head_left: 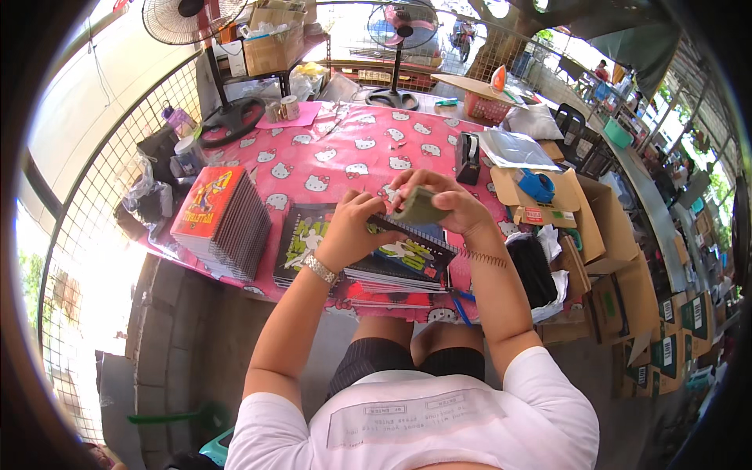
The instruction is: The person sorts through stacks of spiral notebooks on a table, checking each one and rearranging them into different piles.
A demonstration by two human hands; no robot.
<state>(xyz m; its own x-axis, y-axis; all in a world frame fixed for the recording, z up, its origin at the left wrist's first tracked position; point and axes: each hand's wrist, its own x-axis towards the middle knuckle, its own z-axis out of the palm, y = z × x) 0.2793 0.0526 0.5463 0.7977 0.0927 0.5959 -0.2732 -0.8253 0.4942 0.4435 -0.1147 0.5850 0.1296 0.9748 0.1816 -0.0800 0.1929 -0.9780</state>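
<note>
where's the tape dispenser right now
In the head view the black tape dispenser stands on the pink tablecloth, up and to the right of the right hand, beside the clear plastic bags.

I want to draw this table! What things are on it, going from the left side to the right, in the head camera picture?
Stack of red-covered notebooks → black and green notebooks → left hand → right hand holding a small olive-green thing → black tape dispenser → blue tape dispenser on a cardboard box.

Bright daylight, blown-out glare at left, heavy fisheye bending, dark rim.
</note>
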